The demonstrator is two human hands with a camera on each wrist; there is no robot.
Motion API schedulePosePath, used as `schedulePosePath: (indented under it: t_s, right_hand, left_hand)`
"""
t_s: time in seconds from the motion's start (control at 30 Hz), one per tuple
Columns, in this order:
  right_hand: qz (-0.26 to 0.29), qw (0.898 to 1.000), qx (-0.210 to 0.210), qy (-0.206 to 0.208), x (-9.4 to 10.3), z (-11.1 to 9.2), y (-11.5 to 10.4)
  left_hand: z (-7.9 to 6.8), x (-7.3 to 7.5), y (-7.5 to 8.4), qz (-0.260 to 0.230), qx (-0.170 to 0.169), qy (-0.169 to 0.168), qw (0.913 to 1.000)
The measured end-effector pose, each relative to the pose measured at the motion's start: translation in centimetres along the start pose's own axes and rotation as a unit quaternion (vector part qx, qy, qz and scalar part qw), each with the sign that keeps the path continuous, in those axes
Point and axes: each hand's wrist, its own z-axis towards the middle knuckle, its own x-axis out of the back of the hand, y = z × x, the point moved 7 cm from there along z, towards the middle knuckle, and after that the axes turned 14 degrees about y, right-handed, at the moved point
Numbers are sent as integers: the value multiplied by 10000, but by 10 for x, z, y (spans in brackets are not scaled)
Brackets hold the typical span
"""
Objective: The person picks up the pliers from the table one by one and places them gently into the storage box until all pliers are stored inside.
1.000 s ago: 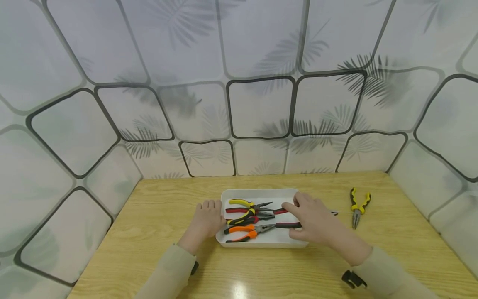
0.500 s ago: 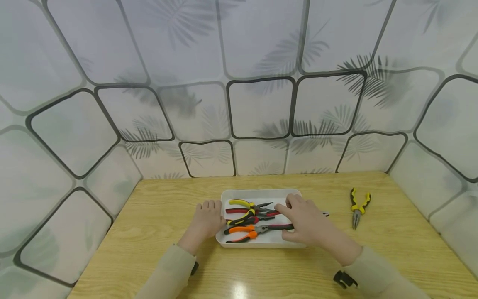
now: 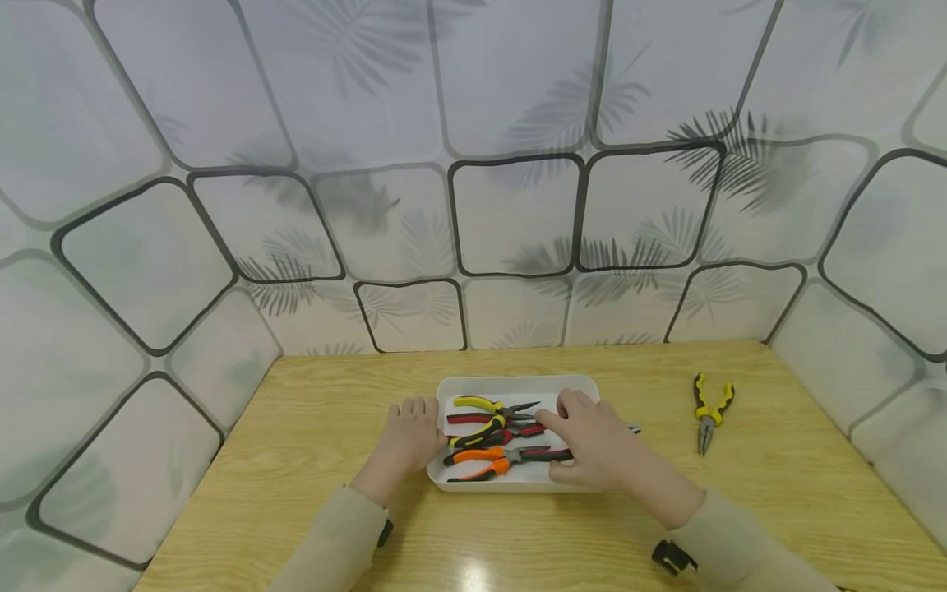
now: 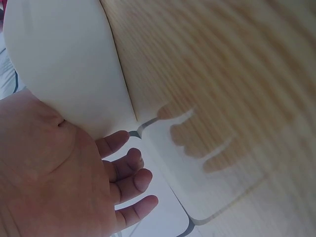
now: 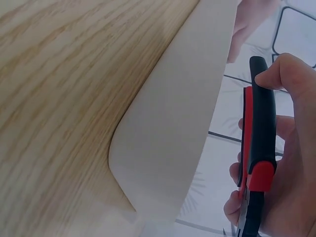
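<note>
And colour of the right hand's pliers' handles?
Handles: black with red; best in the right wrist view.

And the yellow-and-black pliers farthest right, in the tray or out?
Out: the pliers lie on the table, apart from the tray.

Head view faces forward and down — close wrist views share the tray [image 5: 165, 123].
</note>
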Motion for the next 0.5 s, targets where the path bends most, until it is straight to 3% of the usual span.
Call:
schedulePosePath:
  t_s: [0.5]
  right_hand:
    - [53,10000,-52,5,-13,5,-7]
  left_hand:
    - [0,0,0,4,-29,-6,10000]
